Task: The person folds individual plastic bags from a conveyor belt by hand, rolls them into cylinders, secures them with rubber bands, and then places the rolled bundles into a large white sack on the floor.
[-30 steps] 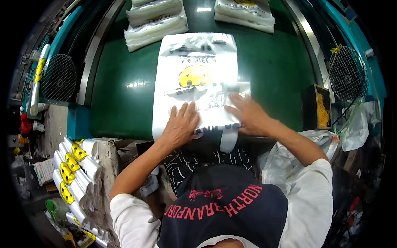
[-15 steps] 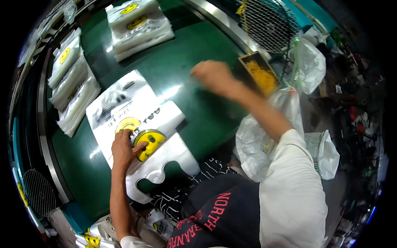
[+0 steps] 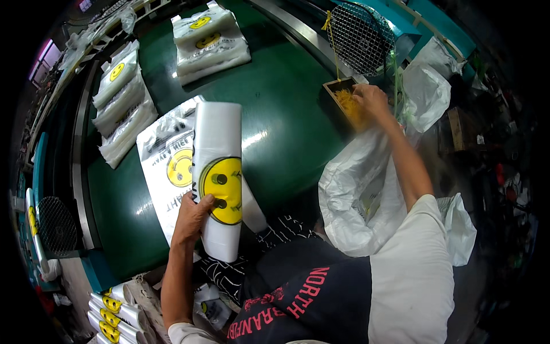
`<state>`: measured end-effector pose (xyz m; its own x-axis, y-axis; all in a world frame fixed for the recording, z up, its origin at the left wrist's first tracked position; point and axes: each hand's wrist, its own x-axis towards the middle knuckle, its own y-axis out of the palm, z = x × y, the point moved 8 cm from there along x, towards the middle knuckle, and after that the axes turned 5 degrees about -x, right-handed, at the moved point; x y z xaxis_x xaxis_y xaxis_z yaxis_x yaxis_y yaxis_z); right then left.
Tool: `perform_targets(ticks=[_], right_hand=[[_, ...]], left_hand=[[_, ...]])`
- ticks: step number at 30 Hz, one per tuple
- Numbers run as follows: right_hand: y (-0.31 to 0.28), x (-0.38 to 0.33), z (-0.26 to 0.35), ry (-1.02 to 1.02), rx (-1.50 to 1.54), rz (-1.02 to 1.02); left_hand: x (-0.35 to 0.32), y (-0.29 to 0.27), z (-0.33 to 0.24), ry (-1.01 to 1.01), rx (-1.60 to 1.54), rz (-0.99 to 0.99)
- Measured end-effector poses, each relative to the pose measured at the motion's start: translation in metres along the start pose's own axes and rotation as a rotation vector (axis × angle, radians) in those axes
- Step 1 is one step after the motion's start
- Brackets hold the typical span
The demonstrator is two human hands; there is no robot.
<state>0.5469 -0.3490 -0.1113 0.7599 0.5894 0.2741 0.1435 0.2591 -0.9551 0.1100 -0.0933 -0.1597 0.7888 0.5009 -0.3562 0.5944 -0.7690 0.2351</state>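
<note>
Bag bundle (image 3: 223, 186): frame centre-left; probably light, soft, slippery; hold mid-length.
Left hand (image 3: 193, 217): grip clamped on bundle edge.
Right hand (image 3: 372, 100): at yellow bands (image 3: 345, 102), upper right; can't tell grip.

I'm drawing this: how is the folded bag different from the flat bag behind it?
The folded bag is in the left hand; the flat bag lies on the green surface. The folded bag's smiley looks bigger than the flat bag's. Both are white with yellow smileys.
</note>
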Motion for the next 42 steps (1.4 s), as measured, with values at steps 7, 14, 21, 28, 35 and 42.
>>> perform_targets(ticks=[7,14,21,28,35,42], right_hand=[[-0.056,-0.029,0.161,-0.602,0.213,-0.196],[-0.005,-0.113,0.216,-0.544,1.138,0.536],[-0.058,-0.148,0.342,-0.576,1.865,1.018],[-0.049,-0.195,0.440,-1.184,0.878,0.681],[0.055,-0.192,0.415,-1.186,0.375,0.475],[0.080,-0.210,0.450,-1.140,0.386,0.329]], left_hand=[[-0.021,0.031,-0.015,0.139,-0.050,0.001],[-0.036,0.087,-0.037,0.323,-0.150,0.326],[-0.135,-0.043,-0.025,0.466,0.714,0.060],[-0.318,-0.203,-0.021,0.085,0.387,-0.728],[-0.633,-0.366,-0.074,-0.345,0.565,-1.666],[-0.506,-0.382,-0.067,0.235,1.345,-1.601]])
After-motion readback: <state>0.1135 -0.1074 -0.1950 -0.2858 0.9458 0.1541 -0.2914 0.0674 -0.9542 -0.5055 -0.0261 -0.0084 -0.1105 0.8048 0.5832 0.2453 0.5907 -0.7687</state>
